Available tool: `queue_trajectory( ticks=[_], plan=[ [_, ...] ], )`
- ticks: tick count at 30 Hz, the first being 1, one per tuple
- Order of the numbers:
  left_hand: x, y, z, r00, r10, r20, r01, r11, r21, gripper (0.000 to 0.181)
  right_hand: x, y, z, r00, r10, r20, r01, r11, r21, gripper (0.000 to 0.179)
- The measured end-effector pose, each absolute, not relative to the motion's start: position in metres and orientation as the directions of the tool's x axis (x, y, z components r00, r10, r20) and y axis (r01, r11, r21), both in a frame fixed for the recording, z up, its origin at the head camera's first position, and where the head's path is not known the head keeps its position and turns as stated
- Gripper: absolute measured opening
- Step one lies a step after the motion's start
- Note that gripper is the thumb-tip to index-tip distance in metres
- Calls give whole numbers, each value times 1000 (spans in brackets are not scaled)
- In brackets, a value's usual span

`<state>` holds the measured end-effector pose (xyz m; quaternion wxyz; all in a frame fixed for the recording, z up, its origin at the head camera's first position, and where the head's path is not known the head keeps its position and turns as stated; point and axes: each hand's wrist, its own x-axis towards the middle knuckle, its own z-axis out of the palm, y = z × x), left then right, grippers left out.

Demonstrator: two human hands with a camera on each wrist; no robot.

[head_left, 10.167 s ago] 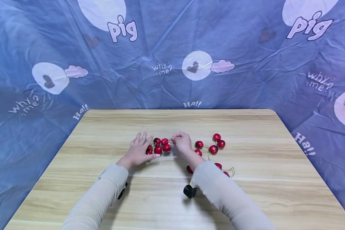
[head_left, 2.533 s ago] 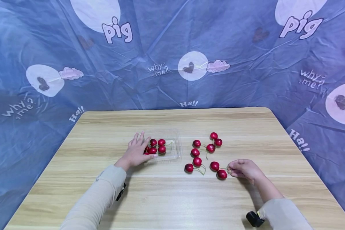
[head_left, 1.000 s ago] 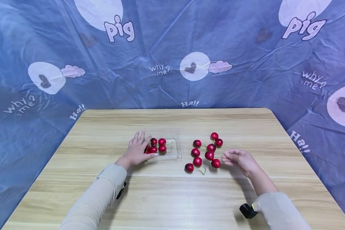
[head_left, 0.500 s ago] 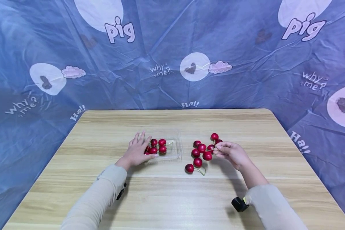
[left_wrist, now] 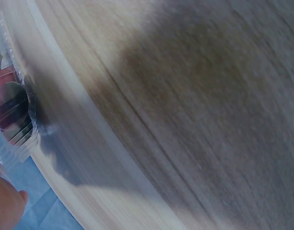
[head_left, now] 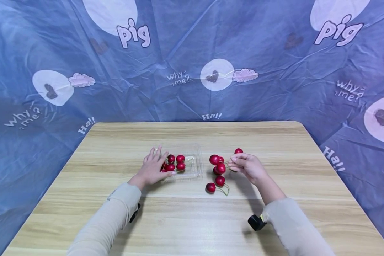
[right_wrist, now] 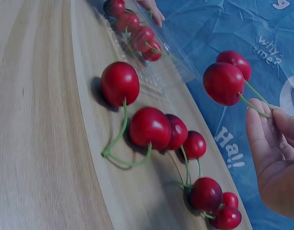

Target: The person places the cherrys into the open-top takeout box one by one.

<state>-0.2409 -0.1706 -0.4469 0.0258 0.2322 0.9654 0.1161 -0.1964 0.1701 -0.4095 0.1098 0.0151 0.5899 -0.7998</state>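
My right hand (head_left: 249, 168) pinches the green stems of a joined pair of red cherries (right_wrist: 223, 84) between thumb and fingertips. The pair hangs raised over the loose cherries, its fruit pointing left toward the clear plastic box (head_left: 200, 164). My left hand (head_left: 152, 167) rests with spread, straight fingers over the box's left end, the thumb along the near side. Several cherries (head_left: 180, 158) lie inside the box, some partly covered by that hand. In the left wrist view, only a fingertip (left_wrist: 7, 206) and a corner of the box with dark red fruit show.
Loose cherries lie right of the box: a joined pair (right_wrist: 120, 84) nearest me, others (right_wrist: 206, 193) behind, partly hidden by my right hand in the head view. All stand on a wood-grain table (head_left: 179, 220). A blue printed cloth (head_left: 166, 96) hangs behind the table.
My right hand picked up a cherry pair by the stems at the right and carried it left and away from me, over the other cherries. The left hand stayed at the box.
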Motion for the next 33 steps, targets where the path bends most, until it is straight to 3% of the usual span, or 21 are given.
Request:
queue_trajectory(
  ticks=[14, 19, 33],
  plan=[
    [-240, -172, -448, -893, 449, 6, 437, 866, 245, 94, -204, 139, -409, -975, -137, -174, 214, -380, -900, 20],
    [-240, -172, -449, -892, 451, 15, 440, 863, 249, 95, -208, 129, -409, -971, -111, -211, 238, -402, -884, 12],
    [-240, -171, -446, -892, 452, 7, 441, 865, 240, 94, -218, 98, -418, -980, -47, -191, 195, -346, -918, 8]
  ],
)
